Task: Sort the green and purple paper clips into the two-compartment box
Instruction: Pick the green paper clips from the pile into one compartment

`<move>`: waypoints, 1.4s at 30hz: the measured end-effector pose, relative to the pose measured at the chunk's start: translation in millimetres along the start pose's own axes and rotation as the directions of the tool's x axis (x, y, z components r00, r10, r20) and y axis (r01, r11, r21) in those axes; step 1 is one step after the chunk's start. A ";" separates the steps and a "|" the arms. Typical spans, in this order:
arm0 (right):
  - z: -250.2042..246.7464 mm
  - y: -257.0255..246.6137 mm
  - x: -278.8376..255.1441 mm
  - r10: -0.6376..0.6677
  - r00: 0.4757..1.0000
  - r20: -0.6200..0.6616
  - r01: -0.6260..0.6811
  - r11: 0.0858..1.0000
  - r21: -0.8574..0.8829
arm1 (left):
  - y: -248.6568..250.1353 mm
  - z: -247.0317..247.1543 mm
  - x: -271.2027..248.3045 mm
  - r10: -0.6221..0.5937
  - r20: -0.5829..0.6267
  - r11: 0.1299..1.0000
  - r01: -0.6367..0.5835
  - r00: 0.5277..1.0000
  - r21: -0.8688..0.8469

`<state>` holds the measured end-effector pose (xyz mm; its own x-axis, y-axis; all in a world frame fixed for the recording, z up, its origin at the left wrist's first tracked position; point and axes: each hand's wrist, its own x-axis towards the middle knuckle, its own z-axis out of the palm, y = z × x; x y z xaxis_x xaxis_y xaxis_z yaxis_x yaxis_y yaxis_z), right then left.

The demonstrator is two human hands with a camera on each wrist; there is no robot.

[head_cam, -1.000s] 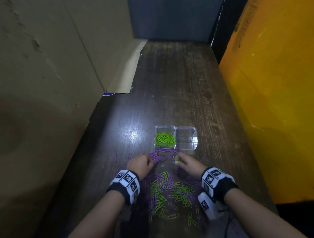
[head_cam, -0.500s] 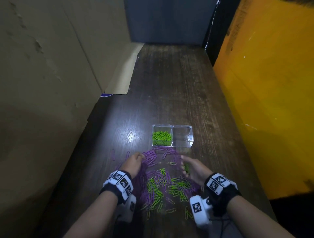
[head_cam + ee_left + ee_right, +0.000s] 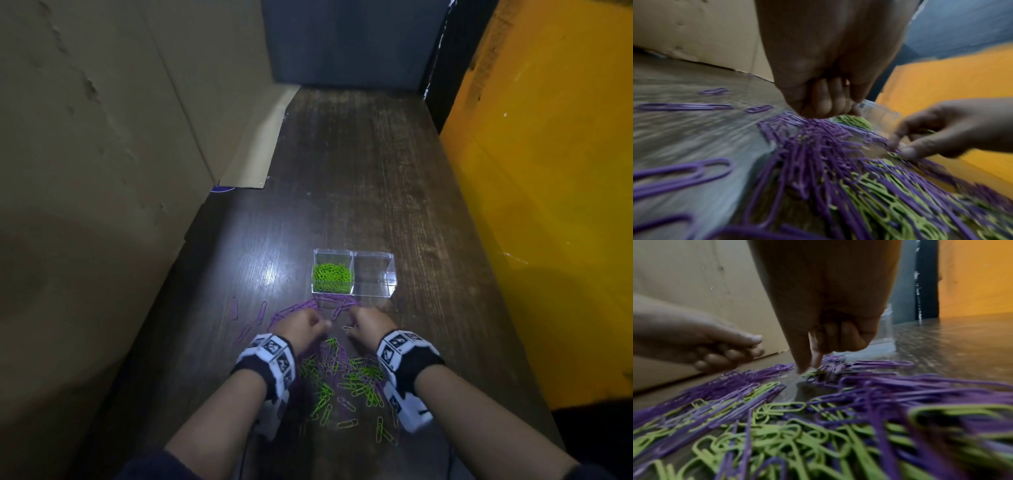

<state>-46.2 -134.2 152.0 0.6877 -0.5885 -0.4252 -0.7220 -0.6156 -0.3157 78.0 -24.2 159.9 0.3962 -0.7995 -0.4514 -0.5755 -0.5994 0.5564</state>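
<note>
Nearest the person, a mixed pile of green paper clips and purple paper clips lies spread on the dark wooden tabletop, between the two forearms. Both wrists carry black-and-white marker bands.

Just beyond the pile, the left hand hovers low over a drift of purple clips. Its fingers are curled into the palm, knuckles down toward the clips; the wrist view is blurred, so whether anything is caught inside the curl cannot be told.

Beside it, the right hand reaches down with its forefinger and thumb extended to the tabletop, the other fingers folded in. The two tips meet at a single green clip lying at the edge of the purple ones, and appear to pinch it, though blur keeps the contact from being sharp.

A few stray purple clips lie apart to the left of the hands, on bare wood.

Farther on, just past the band of purple clips, stands the clear two-compartment box. Its left compartment holds a heap of green clips; its right compartment shows only clear walls.

Beyond the box the tabletop runs to a dark blue panel. Brown cardboard lines the left side, and a yellow-orange wall lines the right.
</note>
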 end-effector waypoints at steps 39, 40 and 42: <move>-14.6 -8.2 -29.1 -0.048 0.996 0.075 0.042 0.996 0.079 | -20.7 -10.8 -2.3 -0.208 0.014 0.737 0.165 0.978 -0.656; -8.6 -15.4 -29.9 -0.092 0.990 0.108 0.091 0.996 0.020 | -18.7 -10.3 -3.3 -0.191 -0.002 0.801 0.154 0.982 -0.579; 3.2 -27.7 -27.3 -0.114 0.983 0.147 0.123 0.991 -0.053 | -17.0 -9.7 -8.0 -0.110 -0.053 0.945 0.089 0.992 -0.314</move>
<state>-45.2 -99.4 169.6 0.7469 -0.4308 -0.5065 -0.6268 -0.7104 -0.3200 91.5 -8.0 160.8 0.4945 -0.7293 -0.4728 -0.2841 -0.6497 0.7051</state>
